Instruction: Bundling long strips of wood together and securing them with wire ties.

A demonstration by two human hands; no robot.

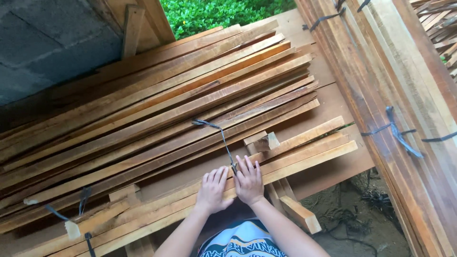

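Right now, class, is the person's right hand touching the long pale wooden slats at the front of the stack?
Touching. The head view shows the right hand lying flat on the long pale wooden slats, fingers spread, no gap visible.

A grey concrete block wall (43, 43) fills the upper left. Bright green leafy bushes (209, 13) show at the top in daylight. Bare brown dirt ground (354, 223) lies at lower right, strewn with dark tangled straps (376, 200).
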